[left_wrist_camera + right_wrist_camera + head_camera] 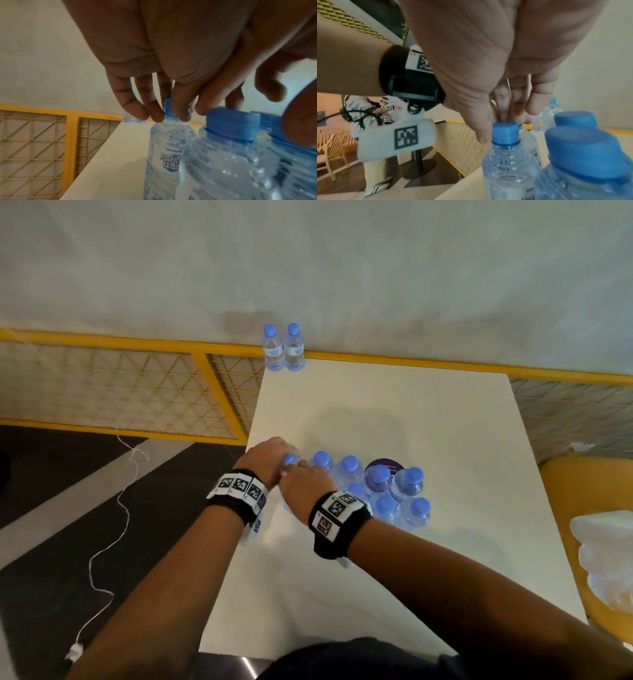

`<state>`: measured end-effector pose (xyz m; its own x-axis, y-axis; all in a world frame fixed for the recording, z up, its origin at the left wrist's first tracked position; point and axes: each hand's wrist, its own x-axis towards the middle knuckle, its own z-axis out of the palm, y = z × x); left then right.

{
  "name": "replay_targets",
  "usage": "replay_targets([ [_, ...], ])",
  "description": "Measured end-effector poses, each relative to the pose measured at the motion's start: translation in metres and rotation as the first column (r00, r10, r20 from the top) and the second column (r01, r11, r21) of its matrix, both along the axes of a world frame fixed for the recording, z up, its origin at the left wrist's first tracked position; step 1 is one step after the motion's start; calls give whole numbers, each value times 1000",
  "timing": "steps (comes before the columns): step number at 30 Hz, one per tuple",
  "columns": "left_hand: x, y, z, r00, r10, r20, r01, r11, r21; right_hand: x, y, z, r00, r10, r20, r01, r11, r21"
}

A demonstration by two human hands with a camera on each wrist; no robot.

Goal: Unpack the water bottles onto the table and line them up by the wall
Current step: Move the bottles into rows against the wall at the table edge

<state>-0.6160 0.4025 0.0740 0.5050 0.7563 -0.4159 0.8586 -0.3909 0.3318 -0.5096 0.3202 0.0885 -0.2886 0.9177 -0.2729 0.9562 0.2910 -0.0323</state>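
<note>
Two blue-capped water bottles point(284, 348) stand side by side at the white table's point(394, 412) far left corner, against the wall. A cluster of several more bottles point(380, 484) stands near the table's left edge. My left hand point(270, 455) reaches down over the cluster's leftmost bottle point(169, 142), its fingertips point(155, 116) pinching the blue cap. My right hand point(305, 482) is just beside it; thumb and fingers pinch the cap of the neighbouring bottle point(506, 162). Both bottles' bases are hidden by my hands and the other bottles.
A yellow railing with wire mesh point(120, 392) runs behind and left of the table. A white cord point(113, 542) lies on the floor at left. Crumpled white plastic point(606, 559) sits at the right. A person point(368, 108) stands further off, left of the table.
</note>
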Motion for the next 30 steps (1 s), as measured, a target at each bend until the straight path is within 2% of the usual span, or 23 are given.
replay_targets([
  [5, -21, 3, -30, 991, 122, 64, -127, 988, 87, -3, 12, -15, 999, 24, 31, -22, 998, -53],
  [10, -37, 20, -30, 973, 191, 127, -208, 968, 140, 11, 39, -4, 992, -83, -90, 71, 989, -132],
  [13, -39, 50, -15, 954, 237, 183, -267, 949, 166, 29, 74, 15, 960, -195, -200, 180, 979, -94],
  [19, -20, 146, 4, 948, 272, 167, -302, 934, 191, 64, 180, 40, 880, -333, -339, 339, 940, -42],
  [26, 12, 219, -24, 966, 251, 63, -259, 937, 236, 72, 259, -4, 872, -401, -280, 398, 915, -69],
  [30, 21, 248, -43, 963, 248, 108, -268, 925, 269, 73, 284, -39, 873, -397, -283, 393, 916, -75],
])
